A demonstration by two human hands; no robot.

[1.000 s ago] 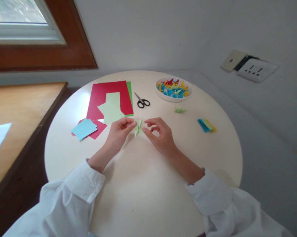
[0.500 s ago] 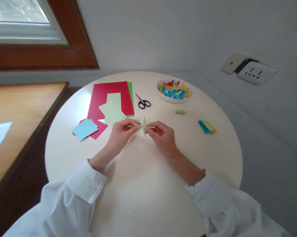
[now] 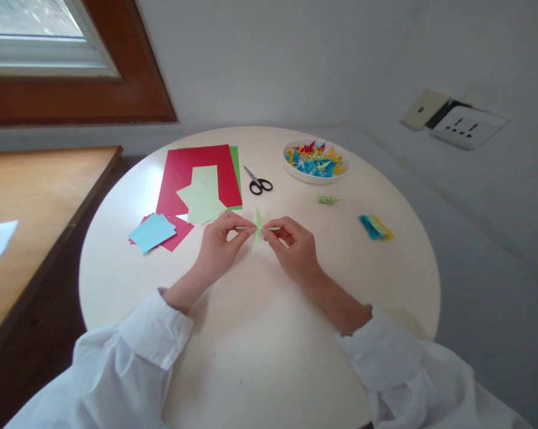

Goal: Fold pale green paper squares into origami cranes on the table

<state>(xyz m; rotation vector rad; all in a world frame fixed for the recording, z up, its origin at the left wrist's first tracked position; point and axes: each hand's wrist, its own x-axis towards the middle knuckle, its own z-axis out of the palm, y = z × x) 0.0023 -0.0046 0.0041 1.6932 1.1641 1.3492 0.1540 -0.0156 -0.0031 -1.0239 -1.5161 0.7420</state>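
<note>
head view: both hands meet over the middle of the round white worktop [image 3: 260, 333], white sleeves at the wrists. left hand [image 3: 217, 241] has its fingers [image 3: 240, 236] pinched, thumb against forefinger, on the left side of a pale green folded paper piece [image 3: 258, 217]; right hand [image 3: 295, 245] pinches the right side the same way, curled. piece sits between the two thumb tips, thin points running sideways into both grips, broader points sticking out away from and toward the person. whether it touches the worktop, cannot tell. beyond the left hand: pale green sheets [image 3: 204, 193] on a big red sheet [image 3: 174, 173], green sheet [image 3: 236, 170] peeking from under its right edge. farther left, light blue slips [image 3: 153, 232] on red slips [image 3: 178, 234]. black-handled scissors [image 3: 260, 187] lie past the hands, blades partly apart or closed, too small to tell. right of them, white dish [image 3: 307, 177] full of red, yellow, blue and green folded pieces [image 3: 317, 164]; nearer, small green folded bits [image 3: 327, 199]; far right, blue and yellow slips [image 3: 376, 227].
</note>
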